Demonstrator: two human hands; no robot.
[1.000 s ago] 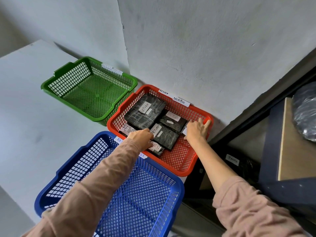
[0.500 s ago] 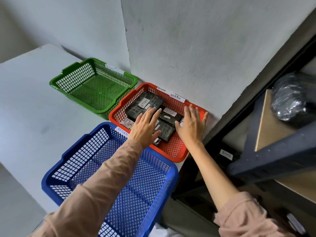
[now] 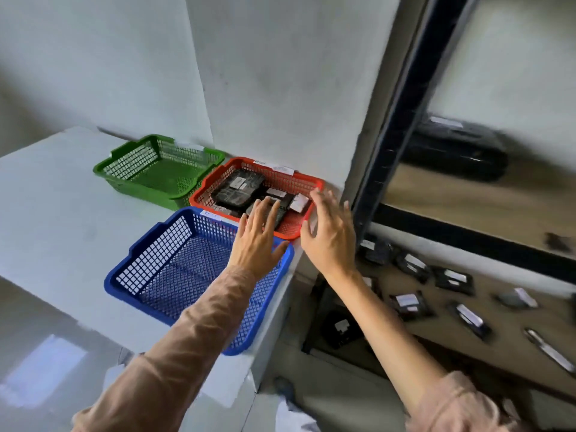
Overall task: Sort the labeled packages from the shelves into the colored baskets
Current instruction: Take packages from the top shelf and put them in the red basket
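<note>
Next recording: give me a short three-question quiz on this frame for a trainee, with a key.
1. Which basket holds black labeled packages: A green, B red, C blue?
2. True or false: the left hand grips a package.
3. Fill in: unsorted packages lie on the wooden ____ at the right.
Key: 1 B, the red basket. 2 False: the left hand and the right hand are both open and hold nothing. 3 shelf.
</note>
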